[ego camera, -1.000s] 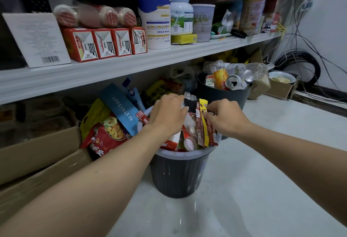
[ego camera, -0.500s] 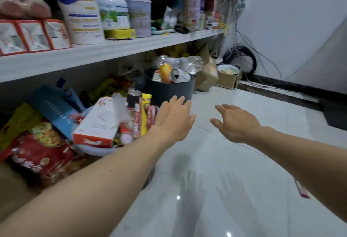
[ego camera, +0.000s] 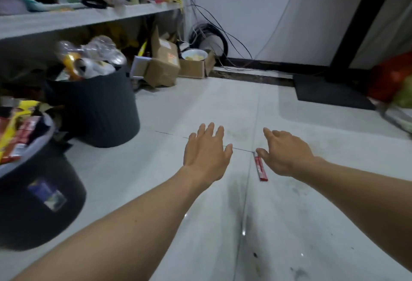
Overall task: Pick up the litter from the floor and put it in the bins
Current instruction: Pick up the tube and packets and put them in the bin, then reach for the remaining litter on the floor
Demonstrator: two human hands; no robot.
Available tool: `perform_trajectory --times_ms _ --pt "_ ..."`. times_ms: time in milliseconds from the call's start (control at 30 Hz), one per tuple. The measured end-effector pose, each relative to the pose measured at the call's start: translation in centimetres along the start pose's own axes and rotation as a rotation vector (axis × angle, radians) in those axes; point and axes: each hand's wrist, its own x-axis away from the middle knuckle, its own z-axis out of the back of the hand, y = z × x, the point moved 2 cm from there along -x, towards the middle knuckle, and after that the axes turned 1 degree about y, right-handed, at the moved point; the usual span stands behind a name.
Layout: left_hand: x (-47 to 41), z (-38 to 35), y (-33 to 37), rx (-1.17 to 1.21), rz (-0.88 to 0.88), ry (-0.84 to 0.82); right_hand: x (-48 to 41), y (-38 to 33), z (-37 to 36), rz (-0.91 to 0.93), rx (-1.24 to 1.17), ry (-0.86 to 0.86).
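A thin red wrapper (ego camera: 260, 168) lies flat on the pale tiled floor, just under the thumb side of my right hand (ego camera: 284, 152). That hand hovers over it with fingers spread and holds nothing. My left hand (ego camera: 206, 149) hangs a little to the left, also flat with straight fingers and empty. At the left edge stands a dark bin (ego camera: 33, 209) heaped with snack wrappers. Behind it is a second dark bin (ego camera: 100, 107) piled with crushed bottles and cans.
A shelf (ego camera: 84, 18) with packets runs over the bins. Cardboard boxes (ego camera: 165, 66) and a bowl (ego camera: 193, 54) sit by the wall, with coiled cables (ego camera: 214, 35) behind. A black mat (ego camera: 327, 93) and a red bag (ego camera: 390, 78) lie at the right.
Both hands have left the near bin and swung right over the open floor. The view has turned right, so the bins now sit at the left and the red wrapper lies beside my right hand.
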Motion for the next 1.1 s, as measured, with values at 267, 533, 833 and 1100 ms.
perform_trajectory --times_ms 267,533,833,1100 --pt "-1.3 -5.7 6.7 -0.066 -0.072 -0.137 0.9 7.7 -6.4 -0.061 -0.056 -0.090" --pt "-4.4 -6.3 9.5 -0.107 -0.146 -0.137 2.4 7.7 -10.5 -0.142 -0.177 -0.157" --pt "-6.4 -15.3 10.6 0.114 -0.104 -0.291 0.4 8.5 -11.2 -0.139 -0.154 -0.097" --pt "-9.3 -21.7 10.9 0.240 0.000 -0.365 -1.4 8.5 -14.5 -0.188 -0.178 -0.144"
